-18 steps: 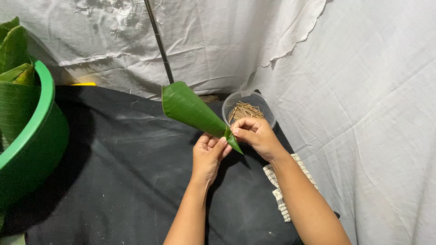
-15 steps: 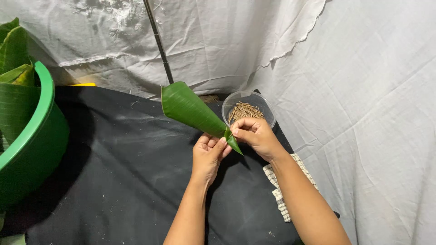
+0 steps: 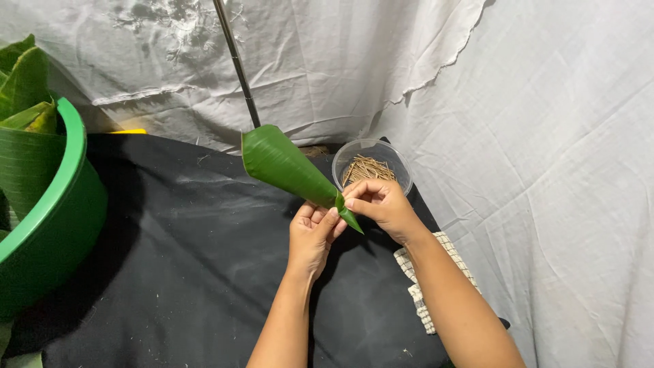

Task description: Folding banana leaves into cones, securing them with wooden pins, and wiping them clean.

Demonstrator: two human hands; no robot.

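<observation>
Leaf cone (image 3: 285,165) held in mid-air above the black cloth (image 3: 170,259), just in front of the clear bowl (image 3: 372,165) of thin brown sticks (image 3: 368,169). Wide mouth pointed up and away to the left, narrow tip down toward the body, probably so the roll kept its shape while the overlap at the tip got pinned by fingers. Left hand (image 3: 312,235) came up from below, palm roughly upward, fingers curled closed around the narrow end of the cone, thumb across the seam. Right hand (image 3: 381,204) came in from the right at the same height, wrist bent slightly inward, thumb and fingertips pinched tight on the tip and the small loose flap sticking out below. Unclear whether a stick was also held in that pinch; too small to tell. Both forearms angled in from the bottom edge, elbows low, hands almost touching each other at the cone's point. Bowl sat near the right hand, likely placed there for short reach. Checked towel (image 3: 428,286) lay on the cloth under the right forearm. Green tub (image 3: 54,225) at far left, well apart from the hands, with more leaves (image 3: 26,88) standing in it. Thin metal rod (image 3: 237,61) rose behind the cone against the white sheet (image 3: 531,136) draped around the back and right side.
</observation>
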